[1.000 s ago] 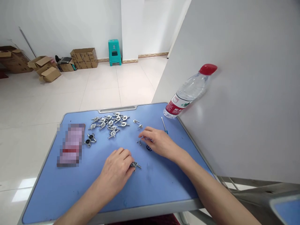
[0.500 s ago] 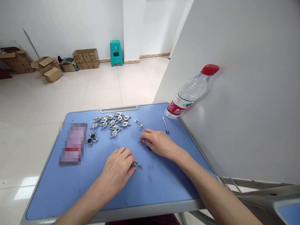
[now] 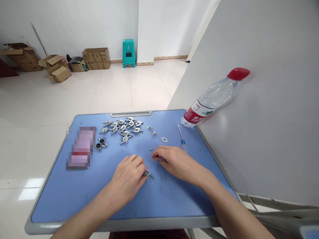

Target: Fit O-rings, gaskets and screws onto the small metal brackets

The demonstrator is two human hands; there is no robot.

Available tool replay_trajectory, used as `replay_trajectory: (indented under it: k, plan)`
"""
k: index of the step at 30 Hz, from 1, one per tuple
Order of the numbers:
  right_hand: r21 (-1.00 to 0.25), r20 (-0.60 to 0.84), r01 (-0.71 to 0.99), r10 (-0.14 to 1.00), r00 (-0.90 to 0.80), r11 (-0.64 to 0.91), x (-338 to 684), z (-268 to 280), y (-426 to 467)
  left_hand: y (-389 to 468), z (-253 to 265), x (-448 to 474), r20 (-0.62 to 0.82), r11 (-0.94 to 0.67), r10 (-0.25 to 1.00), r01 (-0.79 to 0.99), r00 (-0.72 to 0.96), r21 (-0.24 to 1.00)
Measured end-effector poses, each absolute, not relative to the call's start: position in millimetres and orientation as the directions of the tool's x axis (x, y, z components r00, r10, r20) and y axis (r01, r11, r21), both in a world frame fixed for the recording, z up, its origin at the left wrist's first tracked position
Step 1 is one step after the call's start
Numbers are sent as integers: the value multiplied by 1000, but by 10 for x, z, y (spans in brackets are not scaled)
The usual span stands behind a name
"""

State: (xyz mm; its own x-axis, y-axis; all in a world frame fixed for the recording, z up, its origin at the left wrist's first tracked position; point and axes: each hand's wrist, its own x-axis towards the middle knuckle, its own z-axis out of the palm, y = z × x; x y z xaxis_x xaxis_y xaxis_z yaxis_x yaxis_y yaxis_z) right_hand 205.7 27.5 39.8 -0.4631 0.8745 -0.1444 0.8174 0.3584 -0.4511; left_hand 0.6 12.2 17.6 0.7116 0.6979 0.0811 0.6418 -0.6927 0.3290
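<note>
My left hand is closed around a small metal valve, a fuel tap by its look, whose short pipe sticks out to the right just above the table. To its right, my right hand reaches down with its fingertips pinched together at the tabletop. What those fingers hold is too small and too covered to make out. Tiny screws lie by the fingertips. A flat metal plate with holes rests beyond this hand, and a screwdriver with a blue and clear handle lies further right.
Several similar metal valves are clustered at the back. Two parts with black round faces lie left, beside a blurred purple packet. Two small levers sit mid-table. A water bottle stands at the back right by a grey panel.
My right hand has drawn back toward me, and the metal plate now shows beyond it. My left hand keeps its hold on the valve. The whole view has shifted slightly.
</note>
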Motion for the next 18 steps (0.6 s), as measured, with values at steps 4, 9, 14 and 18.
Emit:
replay_trajectory:
  k: [4,9,14,18]
  plan:
    - [-376,-211,806,805,-554,457,1966,445,125,115,173,18,78,-692,702,652,708,310]
    - [-284,-224,799,773,-593,530,1908,416,36,105,149,16,65,-689,702,654,709,312]
    - [-253,-191,787,769,-610,562,1899,371,-9,106,147,17,65,-698,693,646,718,309]
    - [-214,-167,763,747,-644,610,1876,362,-46,106,169,26,42,-694,697,659,716,290]
